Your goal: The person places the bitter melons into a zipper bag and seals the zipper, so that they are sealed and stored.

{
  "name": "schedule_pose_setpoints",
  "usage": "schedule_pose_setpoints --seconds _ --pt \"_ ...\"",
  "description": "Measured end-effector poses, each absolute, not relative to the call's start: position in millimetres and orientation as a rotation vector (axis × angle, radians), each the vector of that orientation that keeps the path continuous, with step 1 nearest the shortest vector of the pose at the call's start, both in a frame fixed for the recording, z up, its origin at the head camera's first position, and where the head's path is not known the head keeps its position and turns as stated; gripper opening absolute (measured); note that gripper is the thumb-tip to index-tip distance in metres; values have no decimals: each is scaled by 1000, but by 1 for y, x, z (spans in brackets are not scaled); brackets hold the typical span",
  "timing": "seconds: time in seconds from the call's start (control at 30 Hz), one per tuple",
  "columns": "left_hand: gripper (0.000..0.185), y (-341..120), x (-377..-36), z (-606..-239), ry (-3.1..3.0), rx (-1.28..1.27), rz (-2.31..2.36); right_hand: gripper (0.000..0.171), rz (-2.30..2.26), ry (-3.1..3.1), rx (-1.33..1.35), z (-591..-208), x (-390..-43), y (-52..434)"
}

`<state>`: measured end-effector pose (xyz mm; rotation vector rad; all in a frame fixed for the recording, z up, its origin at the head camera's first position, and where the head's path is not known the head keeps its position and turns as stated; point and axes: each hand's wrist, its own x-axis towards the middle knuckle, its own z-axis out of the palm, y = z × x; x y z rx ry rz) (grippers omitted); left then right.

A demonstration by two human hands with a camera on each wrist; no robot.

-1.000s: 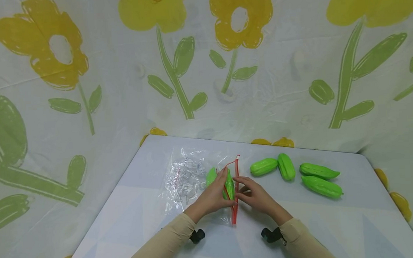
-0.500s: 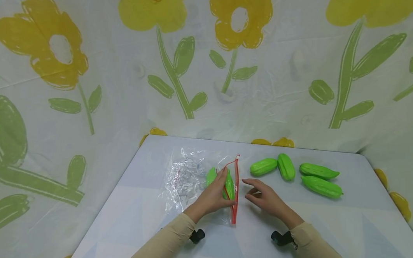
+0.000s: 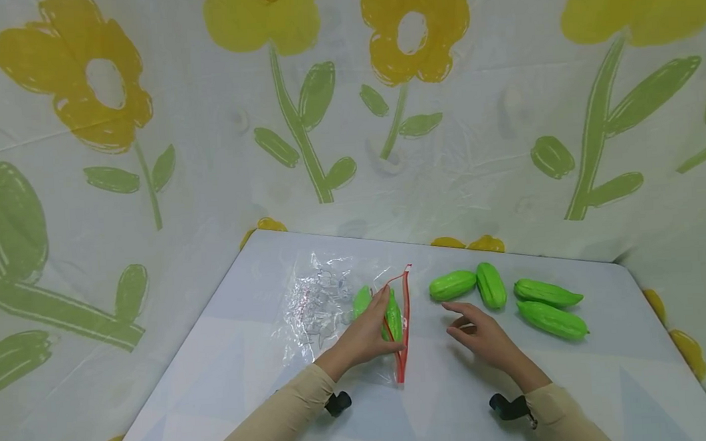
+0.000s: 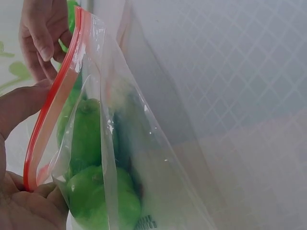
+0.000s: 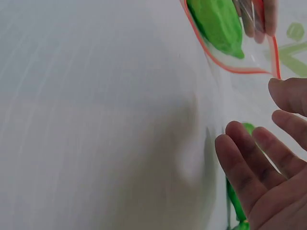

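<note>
In the head view my left hand (image 3: pixel 363 334) holds the mouth of a clear plastic zip bag (image 3: pixel 301 330) with a red zip strip (image 3: pixel 406 311). The left wrist view has the thumb and fingers at the red-edged opening (image 4: pixel 52 100), which gapes. Bright green ridged vegetables (image 4: pixel 86 136) show in and behind the clear plastic there; one such vegetable (image 3: pixel 360 301) is partly hidden by the left hand in the head view. My right hand (image 3: pixel 481 337) hovers right of the bag, holding nothing, fingers loosely bent. Its fingers and thumb stand apart in the right wrist view.
Right of the bag lie several more green ridged vegetables: one (image 3: pixel 452 286) near the right fingertips, another (image 3: pixel 491 285) beside it, and a pair (image 3: pixel 551 320) farther right. A white table (image 3: pixel 260 272) meets a flower-printed curtain (image 3: pixel 476 174) at the back.
My right hand has moved away from the bag's red edge to the right, toward the loose vegetables. The left hand and the bag have stayed in place.
</note>
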<state>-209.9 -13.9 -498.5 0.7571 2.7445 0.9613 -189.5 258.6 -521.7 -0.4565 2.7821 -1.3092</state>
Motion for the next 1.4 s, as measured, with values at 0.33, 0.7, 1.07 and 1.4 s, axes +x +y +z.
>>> schedule_pose_setpoints --seconds 0.33,0.7,1.07,1.4 --pt "113 -14 -211 -501 2739 751 960 50 -1291 2872 -491 -519 -180 295" --pt "114 -15 -212 -503 2745 729 953 47 -1228 2960 -439 -518 -173 331" --pt "113 -15 -212 -502 2739 731 945 48 -1130 3063 -365 -515 -167 363" --pt "113 -14 -212 -502 2738 720 949 46 -1087 3205 -292 -508 -163 387"
